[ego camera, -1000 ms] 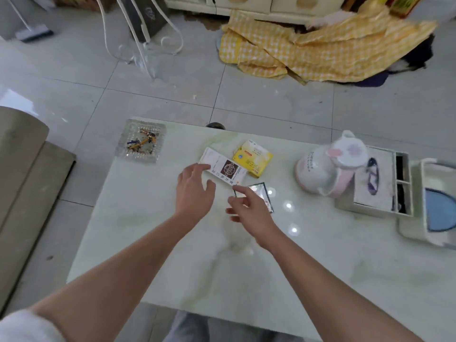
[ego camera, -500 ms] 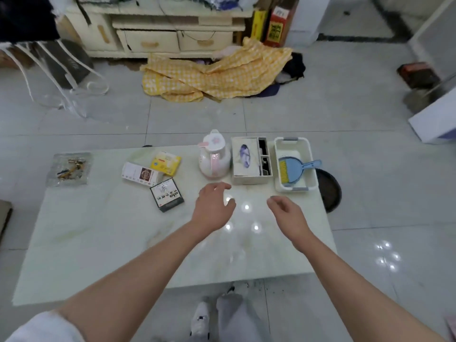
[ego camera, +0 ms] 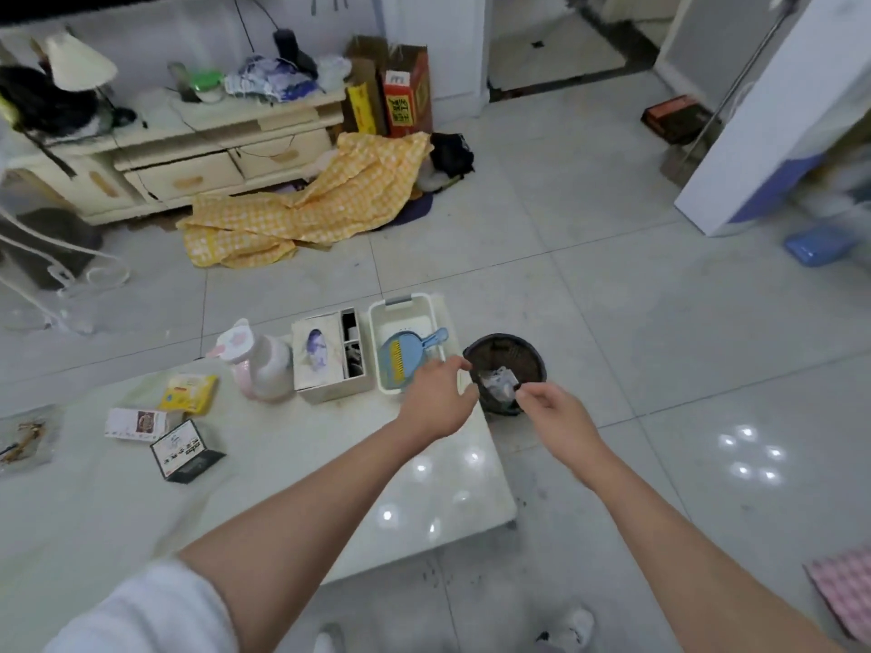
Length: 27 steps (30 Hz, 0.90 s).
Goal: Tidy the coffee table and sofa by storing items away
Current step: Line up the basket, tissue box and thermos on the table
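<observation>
Marble coffee table (ego camera: 283, 464), lower left: small boxes (ego camera: 186, 452) lie scattered. At centre, left hand (ego camera: 436, 400) loosely spread, empty; right hand (ego camera: 556, 412) curled, hold indeterminate, above black bin (ego camera: 505, 369). Beyond: grey tiles (ego camera: 612, 285), yellow cloth (ego camera: 311, 205), cream cabinet (ego camera: 188, 153).

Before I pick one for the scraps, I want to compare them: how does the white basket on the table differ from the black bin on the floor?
The white basket is rectangular; the black bin is round. The basket sits on the coffee table's far right corner; the bin stands on the floor just past that edge. The basket holds a blue dustpan; the bin holds crumpled pale paper. Both are open-topped.
</observation>
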Motion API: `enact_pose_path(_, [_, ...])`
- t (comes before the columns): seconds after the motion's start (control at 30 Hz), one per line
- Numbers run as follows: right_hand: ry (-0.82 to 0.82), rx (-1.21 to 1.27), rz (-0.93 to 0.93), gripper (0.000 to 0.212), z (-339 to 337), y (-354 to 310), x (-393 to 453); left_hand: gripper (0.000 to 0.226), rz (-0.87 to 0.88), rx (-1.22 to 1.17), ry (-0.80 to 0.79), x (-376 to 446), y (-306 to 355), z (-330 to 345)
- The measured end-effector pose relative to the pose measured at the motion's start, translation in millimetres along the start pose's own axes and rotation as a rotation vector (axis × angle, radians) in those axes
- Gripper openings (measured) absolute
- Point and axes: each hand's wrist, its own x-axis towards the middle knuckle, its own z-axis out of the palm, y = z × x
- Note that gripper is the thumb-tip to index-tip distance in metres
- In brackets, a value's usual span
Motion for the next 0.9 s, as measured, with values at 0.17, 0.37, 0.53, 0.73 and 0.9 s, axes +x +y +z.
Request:
enact_pose_path(0.17, [-0.003, -0.095, -0.061, 0.033, -142.9, 12.1, 47.2, 0.044, -0.014, -0.017, -0.058, 48.6, 121.9, 56.1])
enact_pose_path(0.37, [-0.088, -0.208, -0.131, 0.033, -224.7, -28.1, 139.1, 0.036, -0.093, -0.058, 0.000, 126.6, 194.7, 57.5])
enact_pose_path(0.53, [-0.185, -0.283, -0.192, 0.035, -267.1, -75.5, 245.2, 0.038, -0.196, -0.160, 0.064, 231.9, 228.0, 62.3])
enact_pose_path(0.73, [-0.214, -0.387, -0.226, 0.035, -329.2, -145.5, 369.3, 0.039, -0.230, -0.241, 0.111, 359.2, 297.8, 37.6])
enact_pose_path(0.9, [-0.290, -0.390, -0.259, 0.032, -347.4, -216.9, 466.6, 0.038, -0.256, -0.247, 0.166, 452.3, 326.0, -17.6])
